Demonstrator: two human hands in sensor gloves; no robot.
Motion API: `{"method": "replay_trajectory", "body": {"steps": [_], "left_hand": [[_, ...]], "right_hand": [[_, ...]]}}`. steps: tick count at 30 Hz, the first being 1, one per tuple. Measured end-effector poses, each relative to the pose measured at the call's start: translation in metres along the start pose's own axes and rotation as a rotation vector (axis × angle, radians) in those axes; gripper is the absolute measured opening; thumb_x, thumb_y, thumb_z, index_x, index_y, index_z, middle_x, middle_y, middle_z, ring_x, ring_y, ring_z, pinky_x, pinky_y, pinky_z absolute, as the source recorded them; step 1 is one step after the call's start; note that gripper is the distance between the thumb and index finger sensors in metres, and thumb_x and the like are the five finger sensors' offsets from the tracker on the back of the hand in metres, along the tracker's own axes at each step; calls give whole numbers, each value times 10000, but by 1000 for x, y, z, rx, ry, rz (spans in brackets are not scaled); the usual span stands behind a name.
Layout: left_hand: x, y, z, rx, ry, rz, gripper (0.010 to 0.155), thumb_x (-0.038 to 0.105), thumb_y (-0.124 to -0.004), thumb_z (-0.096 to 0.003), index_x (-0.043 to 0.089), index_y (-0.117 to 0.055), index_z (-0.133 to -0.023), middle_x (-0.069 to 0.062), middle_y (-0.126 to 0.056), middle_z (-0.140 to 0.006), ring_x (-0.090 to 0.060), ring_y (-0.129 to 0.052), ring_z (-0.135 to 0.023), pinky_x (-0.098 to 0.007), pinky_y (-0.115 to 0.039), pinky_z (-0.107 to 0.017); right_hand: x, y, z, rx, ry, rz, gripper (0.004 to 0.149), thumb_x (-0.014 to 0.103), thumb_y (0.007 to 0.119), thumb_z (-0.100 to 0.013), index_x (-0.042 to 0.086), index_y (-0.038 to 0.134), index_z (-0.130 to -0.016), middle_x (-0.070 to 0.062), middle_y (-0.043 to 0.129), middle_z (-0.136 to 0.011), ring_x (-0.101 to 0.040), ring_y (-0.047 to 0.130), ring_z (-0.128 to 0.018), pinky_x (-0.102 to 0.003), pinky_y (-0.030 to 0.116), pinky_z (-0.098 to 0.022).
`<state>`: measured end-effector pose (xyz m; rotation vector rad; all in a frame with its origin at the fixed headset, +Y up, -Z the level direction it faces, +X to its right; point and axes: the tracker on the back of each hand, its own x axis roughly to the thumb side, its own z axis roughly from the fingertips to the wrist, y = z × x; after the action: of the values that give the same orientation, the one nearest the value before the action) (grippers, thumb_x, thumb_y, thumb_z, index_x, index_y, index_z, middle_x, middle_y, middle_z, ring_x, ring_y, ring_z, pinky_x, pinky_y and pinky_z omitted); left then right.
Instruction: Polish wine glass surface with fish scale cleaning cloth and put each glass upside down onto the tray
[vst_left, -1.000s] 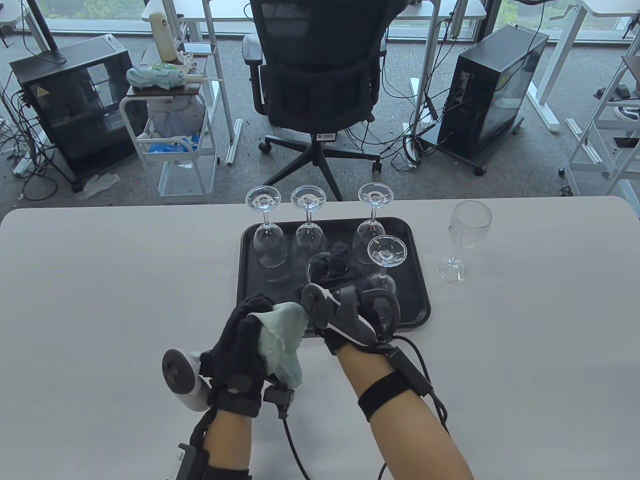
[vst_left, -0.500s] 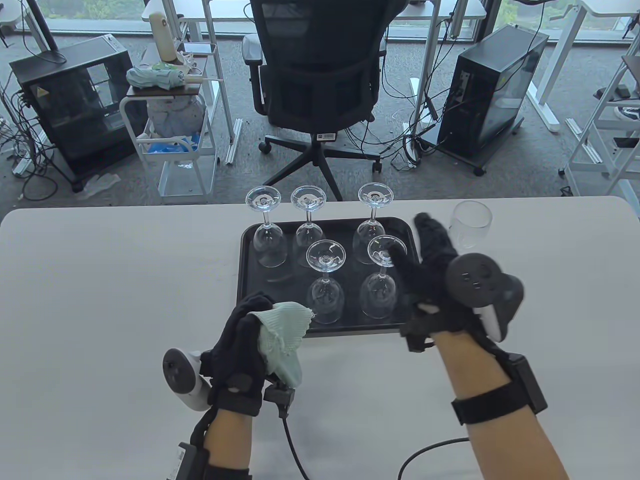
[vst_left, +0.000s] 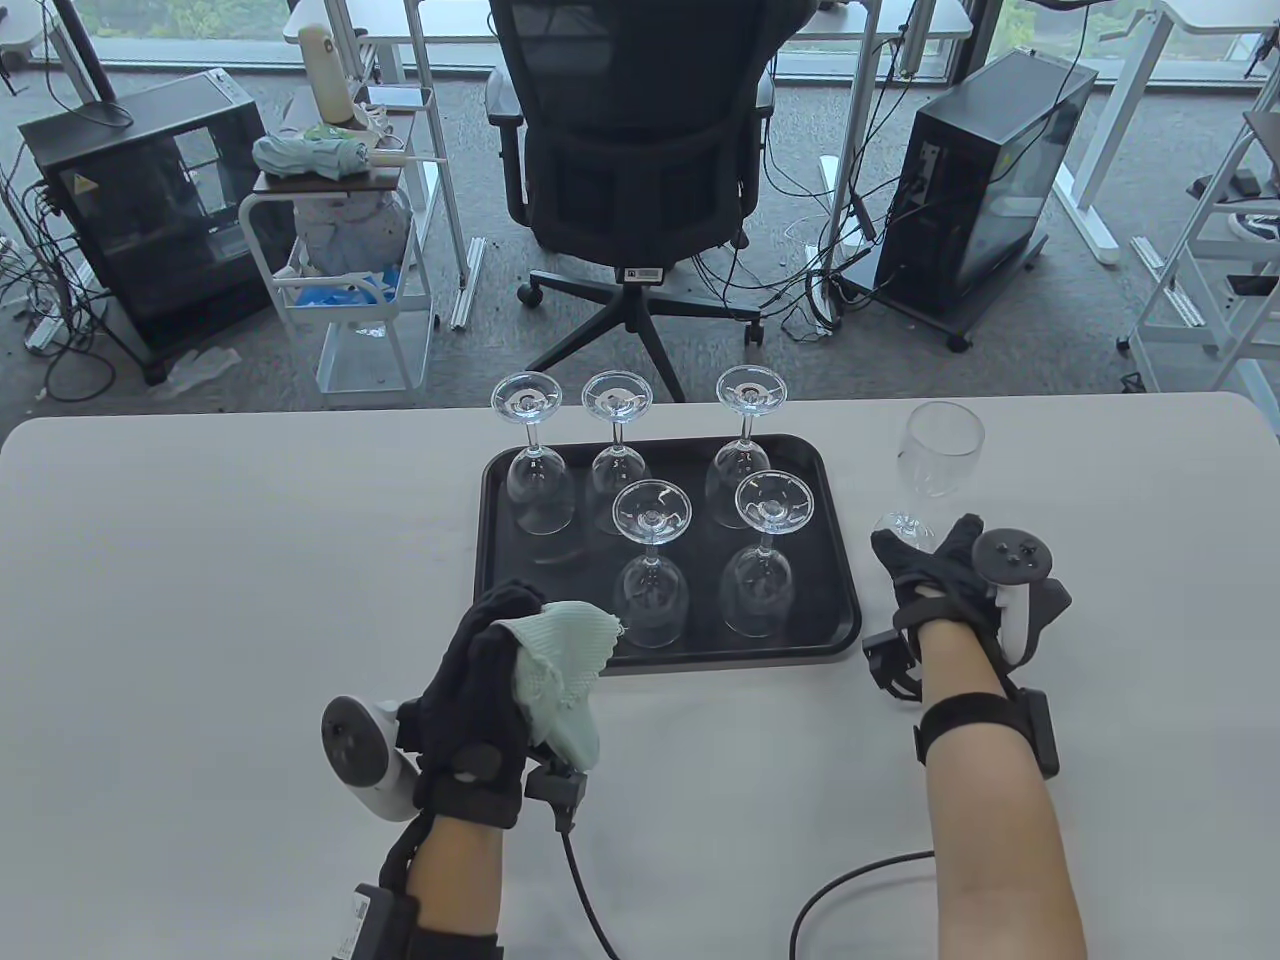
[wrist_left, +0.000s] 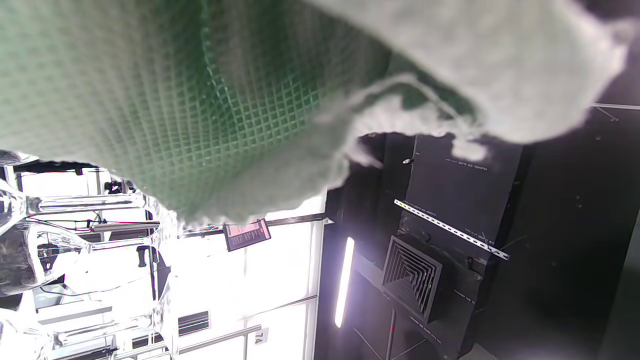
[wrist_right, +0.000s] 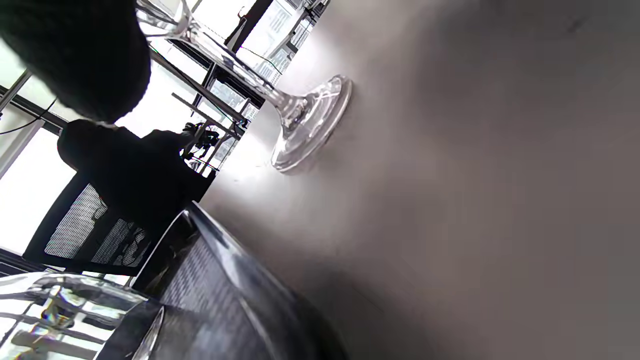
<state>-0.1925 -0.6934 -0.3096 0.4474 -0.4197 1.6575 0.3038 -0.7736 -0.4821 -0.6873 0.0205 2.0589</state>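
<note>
Table view: five glasses stand upside down on the tray (vst_left: 850, 600), three along its far edge, two nearer. A sixth glass (vst_left: 935, 470) stands upright on the table (vst_left: 200, 560) just off the tray's right edge. The right hand (vst_left: 935, 580) is beside its foot; whether the fingers touch it I cannot tell. The left hand (vst_left: 480, 680) grips the cloth (vst_left: 560, 670) near the tray's near left corner.

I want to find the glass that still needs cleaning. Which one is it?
Look at the black tray in the middle of the white table. Just off its right side stands one wine glass on the bare table. It is the only one standing upright; the five on the tray are upside down.
</note>
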Motion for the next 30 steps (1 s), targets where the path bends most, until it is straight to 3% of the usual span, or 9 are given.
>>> {"method": "replay_trajectory", "body": {"steps": [6,10,14,17,20,24,28,30], "left_hand": [[0,0,-1,-11,0,-4,503,543,-619,-589,245,-736,-977,-26,-697,-1090,-352,-751,-957,-619,-737,-635],[0,0,-2,-13,-3,-3,503,545,-618,-588,247,-737,-975,-24,-698,-1090,-351,-751,-957,-617,-738,-636],[1,1,0,-5,-4,8,505,546,-618,-588,247,-735,-978,-24,-697,-1091,-351,-750,-958,-617,-738,-636],[2,2,0,1,-9,17,505,548,-616,-588,251,-733,-978,-22,-696,-1093,-349,-746,-962,-617,-736,-637],[1,2,0,4,-8,18,505,550,-613,-588,258,-726,-985,-17,-686,-1100,-347,-731,-974,-623,-722,-650],[-2,-1,1,4,6,37,508,552,-612,-588,265,-715,-994,-12,-672,-1111,-348,-703,-994,-635,-694,-670],[0,-6,2,-7,-1,38,508,551,-612,-586,271,-710,-998,-11,-661,-1118,-349,-687,-1004,-643,-676,-680],[3,-9,2,-20,-16,26,508,551,-611,-586,274,-706,-1001,-11,-657,-1120,-348,-679,-1009,-645,-668,-685]], "right_hand": [[10,9,-29,-29,66,-89,868,585,907,-462,289,405,-1105,-178,254,-1157,-497,142,-990,-658,229,-664],[11,8,-37,-106,102,-93,513,476,867,-507,319,700,-966,-162,376,-1146,-481,213,-997,-641,267,-668],[5,0,-29,-118,56,-136,442,409,874,-496,337,767,-918,-158,508,-1122,-488,305,-1002,-663,320,-668],[-3,-20,-16,-105,-57,-256,439,390,855,-502,331,756,-925,-140,633,-1083,-481,383,-1010,-701,352,-661],[-4,-53,10,-169,-266,-262,431,359,821,-515,331,711,-931,-119,776,-994,-430,464,-1022,-703,373,-672],[10,-89,66,-256,-770,79,464,342,823,-523,354,677,-963,-97,816,-912,-388,619,-990,-719,463,-680],[25,-79,144,-275,-1172,521,470,347,878,-509,361,726,-953,-70,855,-886,-328,728,-923,-582,675,-620],[32,-60,180,-249,-1264,692,476,359,894,-497,358,747,-949,-58,888,-864,-319,770,-897,-528,735,-568]]}}
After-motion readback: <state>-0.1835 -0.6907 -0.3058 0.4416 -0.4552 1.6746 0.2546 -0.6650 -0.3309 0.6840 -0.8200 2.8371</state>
